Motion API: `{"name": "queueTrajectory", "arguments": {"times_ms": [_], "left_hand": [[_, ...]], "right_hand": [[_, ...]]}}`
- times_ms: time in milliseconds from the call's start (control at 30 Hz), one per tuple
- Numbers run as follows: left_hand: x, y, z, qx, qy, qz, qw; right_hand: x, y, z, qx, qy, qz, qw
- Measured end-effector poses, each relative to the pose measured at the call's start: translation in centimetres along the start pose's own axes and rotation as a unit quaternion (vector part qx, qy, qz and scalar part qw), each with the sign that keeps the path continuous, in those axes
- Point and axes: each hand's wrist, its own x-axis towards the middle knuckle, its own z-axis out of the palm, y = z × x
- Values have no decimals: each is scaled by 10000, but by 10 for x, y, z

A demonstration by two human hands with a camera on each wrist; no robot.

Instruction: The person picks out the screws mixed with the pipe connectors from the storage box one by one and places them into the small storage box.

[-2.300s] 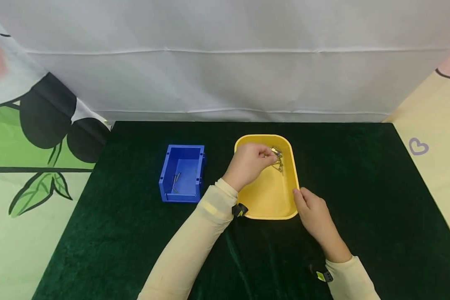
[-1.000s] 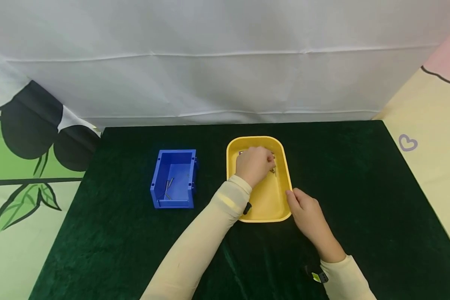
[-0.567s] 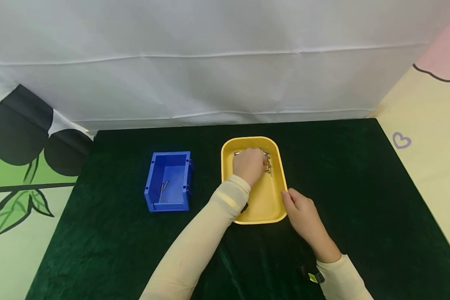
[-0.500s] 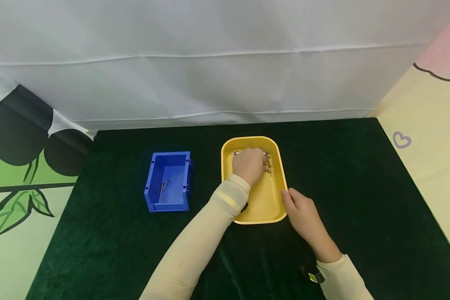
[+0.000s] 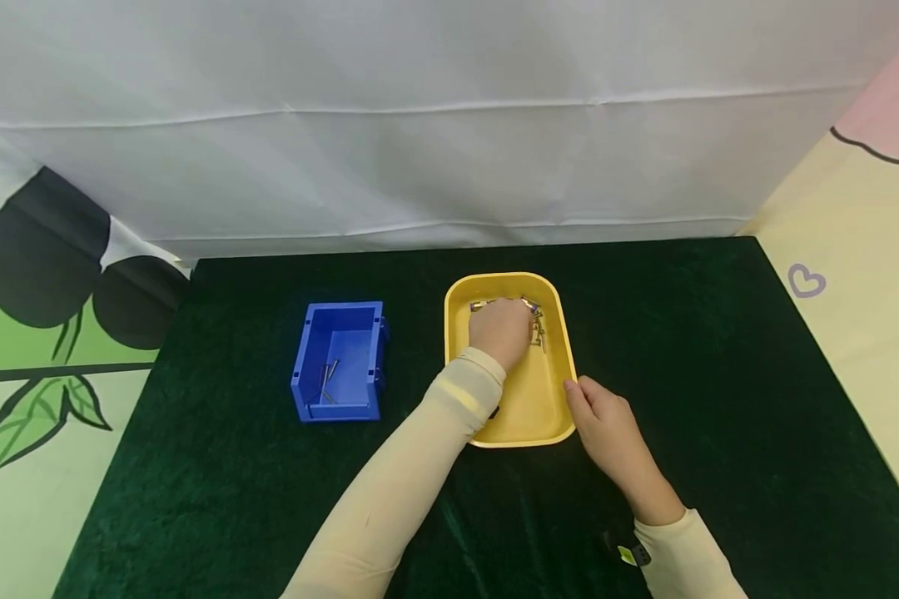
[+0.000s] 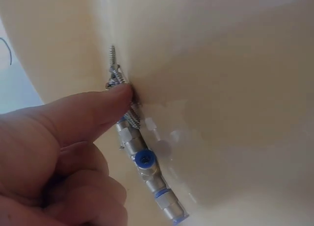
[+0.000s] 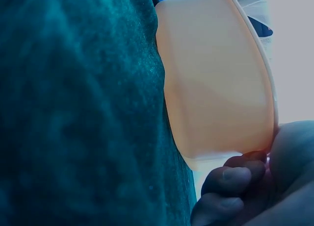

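My left hand [image 5: 500, 329] reaches down into the far end of a yellow tray [image 5: 535, 408]. In the left wrist view its thumb [image 6: 98, 111] lies against a small heap of metal screws [image 6: 113, 53], with the lower fingers curled beneath. The index fingertip is hidden, so whether a screw is pinched does not show. Beside the thumb are metal push-in fittings with blue collars [image 6: 144, 159]. My right hand [image 5: 610, 433] grips the tray's near right rim, thumb on top, fingers curled against the outer wall, as the right wrist view shows.
Left of the tray stands a blue open-front bin [image 5: 345, 413] holding a few screws [image 5: 332, 370]. Both containers sit on a dark green cloth [image 5: 232, 466]. A white hanging sheet [image 5: 419, 166] rises behind the table, with printed fabric at both sides.
From above the screws, my left hand has lowered into the heap at the tray's far end and stays there. My right hand keeps its grip on the rim. The head view has shifted slightly.
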Motion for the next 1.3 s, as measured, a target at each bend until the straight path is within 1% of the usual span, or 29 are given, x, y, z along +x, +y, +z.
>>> {"name": "queueTrajectory", "arguments": {"times_ms": [167,367,567,833,1100,1300], "left_hand": [[-3,-3,-3,-13,-299,0,9996],[-8,-6,-11,-380,-528,-14,9979],[-17,-6,-25,-823,-624,-86,9946],[-33,-9,-39,-1084,-427,30,9932],[-44,-15,-54,-1335,-144,-68,9909],[-53,-25,-61,-1396,88,-84,9901]], "right_hand": [[0,0,0,12,-21,23,10000],[0,-1,-1,-15,-16,46,10000],[-2,-3,-3,-89,-6,32,10000],[-2,-3,-3,-130,-5,-10,9999],[-3,-3,-3,-119,18,30,9999],[-3,-2,0,-97,28,30,9999]]}}
